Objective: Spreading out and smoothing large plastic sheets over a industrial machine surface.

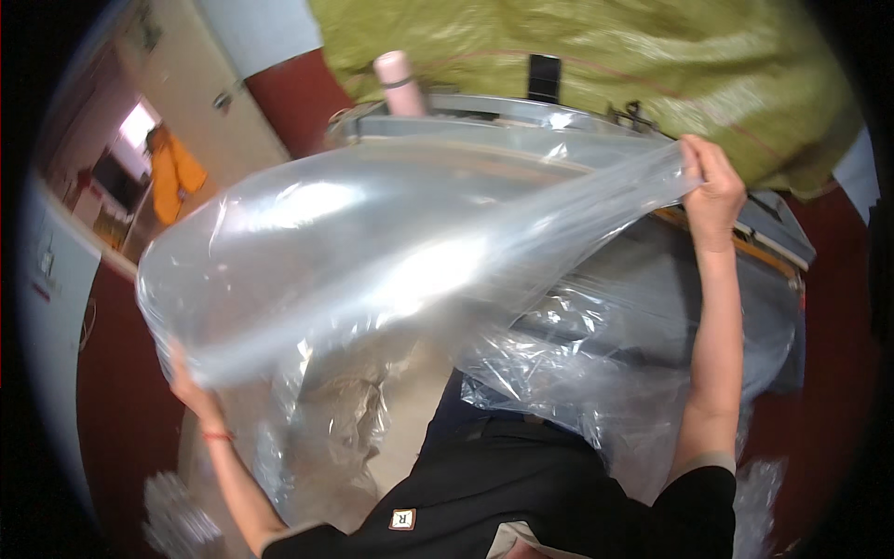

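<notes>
- The right hand (pixel 713 186) is raised at about 2 o'clock in the view, forearm running almost straight up from a short black sleeve at the lower edge; its fingers are curled shut, pinching 1 corner of a large clear plastic bag (pixel 372 252).
- The left hand (pixel 191 387) sits low at about 8 o'clock, arm stretched out and up from the lower edge, with a thin red band on the wrist (pixel 216 435). It meets the bag's lower left edge, but the film covers the fingers, so I cannot tell whether they are closed on it.
- The bag spans the middle of the view, from the left hand up to the right hand. It is billowed wide and rounded at the 9 o'clock end and narrows to a pulled, creased point at the right hand. The film is see-through, glossy, with bright glare at the centre.
- Below it, from 4 to 6 o'clock, more crumpled clear plastic sheeting (pixel 568 391) lies heaped over a grey machine top (pixel 643 307).
- At 12 o'clock a yellow-green woven sack (pixel 596 56) fills the background, with a pale pink cylindrical bottle (pixel 396 79) just left of it.
- At 10 o'clock, far off, a person in an orange top (pixel 174 172) stands in a doorway.
</notes>
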### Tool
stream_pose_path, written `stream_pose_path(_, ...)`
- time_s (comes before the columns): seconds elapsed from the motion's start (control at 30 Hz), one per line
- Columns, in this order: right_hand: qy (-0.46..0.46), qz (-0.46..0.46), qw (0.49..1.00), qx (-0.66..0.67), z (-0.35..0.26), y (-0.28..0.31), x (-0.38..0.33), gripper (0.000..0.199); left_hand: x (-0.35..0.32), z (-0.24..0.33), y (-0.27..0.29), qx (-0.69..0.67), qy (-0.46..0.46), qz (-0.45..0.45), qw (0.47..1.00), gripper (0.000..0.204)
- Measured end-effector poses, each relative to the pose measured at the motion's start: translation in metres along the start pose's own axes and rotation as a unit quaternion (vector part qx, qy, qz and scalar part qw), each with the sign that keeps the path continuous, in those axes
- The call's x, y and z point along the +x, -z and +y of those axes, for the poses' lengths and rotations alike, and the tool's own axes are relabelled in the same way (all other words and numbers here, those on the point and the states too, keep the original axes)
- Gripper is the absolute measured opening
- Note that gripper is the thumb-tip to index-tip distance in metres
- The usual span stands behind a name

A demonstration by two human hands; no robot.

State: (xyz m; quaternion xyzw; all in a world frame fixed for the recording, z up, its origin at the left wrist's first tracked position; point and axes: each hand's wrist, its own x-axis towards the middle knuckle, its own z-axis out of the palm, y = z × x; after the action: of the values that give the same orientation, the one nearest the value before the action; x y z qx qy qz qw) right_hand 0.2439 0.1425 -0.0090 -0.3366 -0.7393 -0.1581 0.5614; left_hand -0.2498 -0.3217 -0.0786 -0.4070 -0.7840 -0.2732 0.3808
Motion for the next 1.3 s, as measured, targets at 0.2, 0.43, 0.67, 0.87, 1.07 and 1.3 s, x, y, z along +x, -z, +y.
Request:
stream_pose_path(0.2,-0.090,-0.074,0.993,-0.007,0.045,0.038,-0.074,0.009,-0.186,-0.042,-0.080,0.084,-0.020,-0.863,0.498,0.049)
stream_pose_path(0.43,-0.289,-0.127,0.900,0.300,0.035,0.084,-0.100,0.032,0.024,0.162,-0.095,0.048,-0.170,-0.471,0.864,0.013)
stream_pose_path(0.67,-0.095,-0.104,0.972,0.188,0.020,0.125,-0.118,0.037,0.093,0.464,-0.108,-0.454,-0.390,-0.379,0.706,0.073)
stream_pose_path(0.87,-0.129,-0.103,0.971,0.171,0.030,0.148,-0.142,0.036,0.025,0.606,-0.171,-0.618,-0.450,-0.264,0.588,0.044)
stream_pose_path(1.07,-0.148,-0.255,0.949,0.114,0.052,0.180,-0.160,0.041,-0.001,0.648,-0.157,-0.712,0.021,-0.563,0.419,0.009)
stream_pose_path(1.3,-0.294,-0.196,0.880,0.319,0.075,0.179,-0.133,0.067,0.001,0.655,-0.128,-0.617,-0.032,-0.597,0.512,0.017)
